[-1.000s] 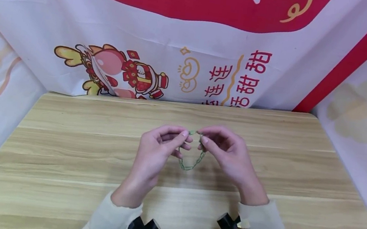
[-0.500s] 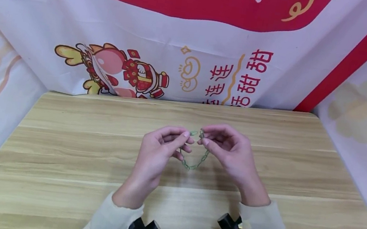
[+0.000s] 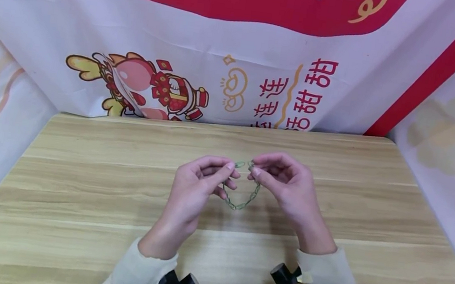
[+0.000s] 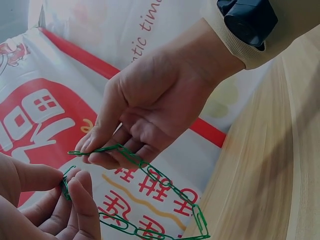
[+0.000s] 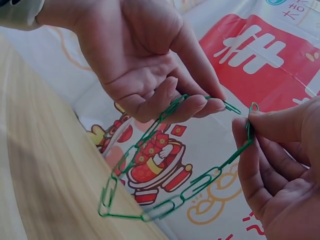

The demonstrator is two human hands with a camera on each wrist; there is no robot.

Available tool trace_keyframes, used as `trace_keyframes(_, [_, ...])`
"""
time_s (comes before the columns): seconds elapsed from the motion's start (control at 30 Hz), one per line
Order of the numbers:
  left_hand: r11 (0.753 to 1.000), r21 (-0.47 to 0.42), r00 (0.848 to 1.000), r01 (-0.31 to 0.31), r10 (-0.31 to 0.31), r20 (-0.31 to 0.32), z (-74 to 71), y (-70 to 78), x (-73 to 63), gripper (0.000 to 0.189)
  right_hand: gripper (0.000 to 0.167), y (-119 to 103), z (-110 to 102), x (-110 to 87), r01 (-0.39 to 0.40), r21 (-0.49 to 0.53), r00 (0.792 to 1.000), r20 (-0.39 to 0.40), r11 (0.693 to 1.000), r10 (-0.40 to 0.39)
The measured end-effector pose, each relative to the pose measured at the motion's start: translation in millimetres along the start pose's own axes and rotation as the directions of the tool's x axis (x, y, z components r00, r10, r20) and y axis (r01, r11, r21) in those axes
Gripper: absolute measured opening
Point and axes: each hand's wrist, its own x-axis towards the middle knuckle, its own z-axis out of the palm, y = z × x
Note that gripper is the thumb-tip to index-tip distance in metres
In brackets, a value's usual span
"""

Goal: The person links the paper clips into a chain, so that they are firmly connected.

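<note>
A chain of green paper clips (image 3: 237, 207) hangs in a loop between both hands, above the table. My left hand (image 3: 196, 183) pinches a clip at one end of the chain; the clip's tip sticks out past thumb and forefinger. Opposite it, my right hand (image 3: 291, 184) pinches the clip at the other end. A small gap shows between the two end clips in the head view. In the right wrist view the chain (image 5: 220, 170) sags below the hands, and the left hand (image 5: 135, 55) has part of it lying along its fingers. Fingertips partly cover both end clips.
A wood-grain table (image 3: 90, 200) lies under the hands. A white cloth backdrop (image 3: 206, 38) with red print and a cartoon stands behind it, and printed cloth walls hang at both sides. Black cameras (image 3: 285, 277) are strapped at both wrists.
The right hand has moved slightly right and up, so the two end clips, close together a second ago, now stand apart. The chain's loop has widened. The left hand has barely moved.
</note>
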Motion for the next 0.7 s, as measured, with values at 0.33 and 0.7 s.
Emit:
trace_keyframes(0.33, [1.0,0.002,1.0,-0.006,0.006,0.011,1.0,0.2,-1.7,0.017,0.018,-3.1,-0.2,-0.1,-0.008,0.118,1.0,-0.011,0.993,0.01])
trace_keyframes(0.7, [1.0,-0.013,1.0,-0.025,0.026,0.006,1.7,1.6,-2.8,0.016,0.022,-7.6,1.1,-1.9,-0.001,-0.003,1.0,-0.01,1.0,0.001])
